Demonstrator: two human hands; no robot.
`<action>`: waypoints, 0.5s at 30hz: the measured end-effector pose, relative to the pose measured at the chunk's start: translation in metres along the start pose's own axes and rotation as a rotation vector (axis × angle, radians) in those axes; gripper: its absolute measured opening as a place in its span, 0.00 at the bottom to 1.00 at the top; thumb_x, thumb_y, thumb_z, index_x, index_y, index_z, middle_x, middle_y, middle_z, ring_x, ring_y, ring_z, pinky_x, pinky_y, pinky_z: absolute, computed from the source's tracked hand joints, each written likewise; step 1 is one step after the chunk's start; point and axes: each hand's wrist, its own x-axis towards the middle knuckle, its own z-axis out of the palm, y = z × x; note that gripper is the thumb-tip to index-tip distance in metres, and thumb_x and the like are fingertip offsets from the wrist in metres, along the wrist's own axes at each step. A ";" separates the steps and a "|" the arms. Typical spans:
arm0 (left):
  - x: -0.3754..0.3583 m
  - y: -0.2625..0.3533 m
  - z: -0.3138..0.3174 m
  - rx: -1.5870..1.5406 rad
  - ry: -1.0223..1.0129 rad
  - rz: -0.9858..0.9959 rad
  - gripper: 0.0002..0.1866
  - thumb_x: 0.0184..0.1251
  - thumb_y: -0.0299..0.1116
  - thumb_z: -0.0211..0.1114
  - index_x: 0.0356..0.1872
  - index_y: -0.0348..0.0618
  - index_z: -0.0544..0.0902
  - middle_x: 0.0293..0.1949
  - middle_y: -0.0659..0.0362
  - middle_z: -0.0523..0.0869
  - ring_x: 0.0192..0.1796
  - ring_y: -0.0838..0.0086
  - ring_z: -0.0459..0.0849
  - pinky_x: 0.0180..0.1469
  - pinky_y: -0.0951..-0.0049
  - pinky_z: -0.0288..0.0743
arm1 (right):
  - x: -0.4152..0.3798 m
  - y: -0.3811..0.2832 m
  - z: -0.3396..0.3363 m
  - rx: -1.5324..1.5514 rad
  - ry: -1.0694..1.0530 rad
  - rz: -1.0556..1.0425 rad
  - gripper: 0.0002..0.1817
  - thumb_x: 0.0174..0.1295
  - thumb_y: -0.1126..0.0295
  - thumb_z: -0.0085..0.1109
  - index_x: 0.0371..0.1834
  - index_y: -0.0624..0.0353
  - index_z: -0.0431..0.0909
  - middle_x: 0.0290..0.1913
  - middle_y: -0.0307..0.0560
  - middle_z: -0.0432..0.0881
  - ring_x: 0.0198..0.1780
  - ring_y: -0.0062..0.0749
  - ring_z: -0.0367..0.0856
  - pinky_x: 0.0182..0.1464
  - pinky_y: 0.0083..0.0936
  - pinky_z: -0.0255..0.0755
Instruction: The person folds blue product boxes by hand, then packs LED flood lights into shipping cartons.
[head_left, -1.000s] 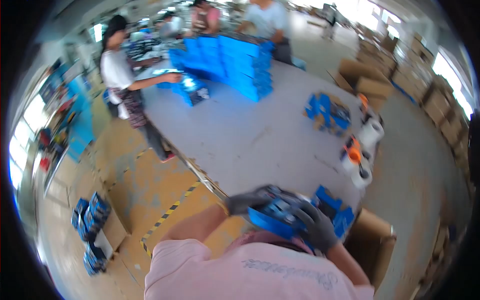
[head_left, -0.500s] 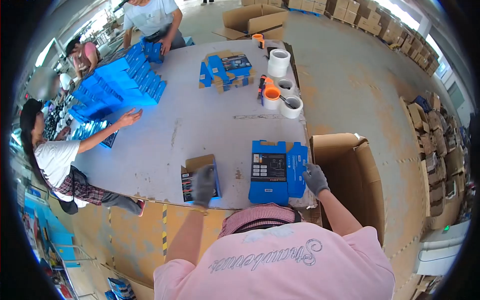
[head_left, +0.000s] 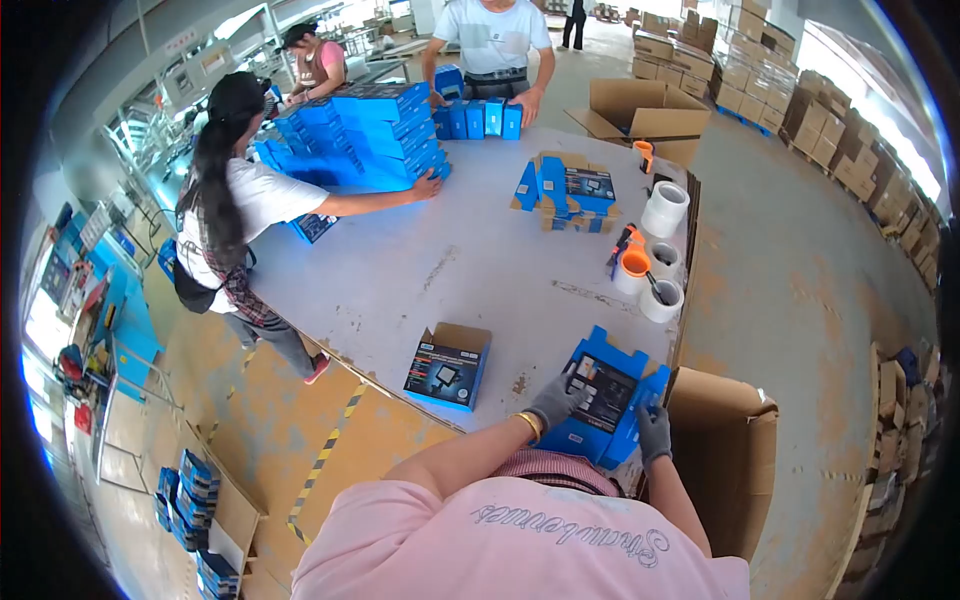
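A flat, unfolded blue carton (head_left: 603, 392) with a dark printed panel lies at the table's front right edge. Across its left side rests my left hand (head_left: 557, 402), in a grey glove, with the fingers stretched over the panel. My right hand (head_left: 655, 432), gloved too, has its fingers bent around the carton's right side flap. Left of these stands a folded blue box (head_left: 447, 370) with its brown flap up at the back; neither hand touches it.
An open cardboard box (head_left: 725, 410) stands by the table's right edge. Tape rolls (head_left: 665, 210) and orange tape dispensers (head_left: 632, 265) line that side. More flattened cartons (head_left: 570, 190) lie farther back. Co-workers stand around stacked blue boxes (head_left: 370, 135) at the far left.
My left hand has left the folded box and moved right onto the flat carton. The view has swung left. A co-worker's hand now touches the stack of blue boxes.
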 end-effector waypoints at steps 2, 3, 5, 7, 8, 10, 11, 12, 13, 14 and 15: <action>0.008 -0.018 0.018 -0.110 -0.125 0.140 0.21 0.67 0.38 0.62 0.58 0.39 0.76 0.46 0.55 0.84 0.47 0.75 0.81 0.50 0.73 0.75 | -0.005 -0.027 -0.022 0.312 -0.087 0.129 0.26 0.63 0.47 0.58 0.52 0.60 0.74 0.39 0.40 0.77 0.43 0.27 0.75 0.47 0.27 0.69; 0.001 -0.003 0.021 -0.081 -0.155 0.262 0.21 0.69 0.38 0.61 0.59 0.39 0.75 0.47 0.55 0.84 0.47 0.76 0.80 0.51 0.73 0.74 | -0.003 -0.037 -0.033 0.461 -0.085 0.099 0.24 0.64 0.48 0.57 0.50 0.58 0.74 0.39 0.38 0.77 0.41 0.25 0.74 0.46 0.25 0.69; -0.041 0.055 0.022 -0.023 -0.222 0.498 0.22 0.72 0.39 0.58 0.62 0.39 0.72 0.50 0.56 0.82 0.48 0.77 0.79 0.52 0.73 0.73 | -0.003 -0.049 -0.052 0.759 -0.077 0.046 0.20 0.67 0.49 0.54 0.47 0.56 0.74 0.39 0.36 0.77 0.39 0.20 0.73 0.42 0.21 0.68; -0.066 0.098 0.011 -0.002 -0.355 0.424 0.22 0.73 0.37 0.56 0.64 0.40 0.71 0.50 0.56 0.82 0.50 0.76 0.79 0.55 0.73 0.72 | -0.018 -0.074 -0.063 0.805 -0.054 -0.018 0.17 0.70 0.53 0.51 0.46 0.56 0.75 0.41 0.38 0.78 0.39 0.19 0.75 0.40 0.19 0.70; -0.073 0.117 0.003 0.010 -0.420 0.389 0.22 0.74 0.37 0.55 0.65 0.40 0.70 0.51 0.56 0.82 0.52 0.75 0.79 0.57 0.73 0.71 | -0.025 -0.082 -0.066 0.802 -0.038 -0.066 0.15 0.70 0.55 0.50 0.46 0.56 0.75 0.40 0.38 0.78 0.38 0.21 0.76 0.39 0.19 0.71; -0.082 0.150 -0.011 0.009 -0.523 0.235 0.24 0.73 0.36 0.55 0.67 0.41 0.67 0.53 0.55 0.80 0.56 0.73 0.76 0.61 0.71 0.68 | -0.035 -0.094 -0.070 0.741 -0.049 -0.128 0.12 0.69 0.61 0.50 0.46 0.57 0.76 0.40 0.40 0.78 0.38 0.24 0.77 0.39 0.21 0.72; -0.085 0.157 -0.014 0.007 -0.574 0.157 0.25 0.73 0.36 0.56 0.68 0.41 0.66 0.55 0.54 0.79 0.59 0.72 0.75 0.62 0.71 0.66 | -0.039 -0.098 -0.072 0.682 -0.076 -0.142 0.11 0.68 0.65 0.50 0.45 0.59 0.76 0.40 0.42 0.79 0.39 0.25 0.77 0.40 0.23 0.73; -0.084 0.147 -0.012 -0.049 -0.556 0.223 0.27 0.72 0.35 0.57 0.69 0.42 0.63 0.57 0.53 0.77 0.60 0.71 0.73 0.63 0.70 0.65 | -0.044 -0.102 -0.073 0.623 -0.104 -0.156 0.09 0.68 0.69 0.50 0.45 0.60 0.76 0.40 0.43 0.79 0.39 0.26 0.78 0.41 0.25 0.74; -0.080 0.131 -0.008 -0.103 -0.536 0.289 0.30 0.70 0.35 0.59 0.70 0.42 0.60 0.59 0.52 0.75 0.62 0.70 0.71 0.65 0.70 0.63 | -0.050 -0.110 -0.076 0.510 -0.094 -0.271 0.09 0.66 0.71 0.50 0.45 0.62 0.76 0.40 0.44 0.79 0.40 0.28 0.78 0.43 0.27 0.74; -0.077 0.120 -0.006 -0.156 -0.514 0.357 0.33 0.69 0.35 0.61 0.72 0.42 0.58 0.61 0.51 0.73 0.64 0.69 0.70 0.66 0.69 0.62 | -0.056 -0.120 -0.080 0.395 -0.085 -0.386 0.09 0.65 0.74 0.50 0.45 0.63 0.75 0.40 0.45 0.79 0.41 0.29 0.79 0.44 0.28 0.75; -0.078 0.122 -0.013 -0.176 -0.455 0.321 0.36 0.67 0.34 0.63 0.72 0.43 0.55 0.62 0.51 0.70 0.64 0.68 0.68 0.67 0.69 0.61 | -0.061 -0.126 -0.083 0.278 -0.075 -0.498 0.09 0.63 0.76 0.50 0.45 0.64 0.75 0.40 0.46 0.79 0.42 0.31 0.79 0.46 0.29 0.75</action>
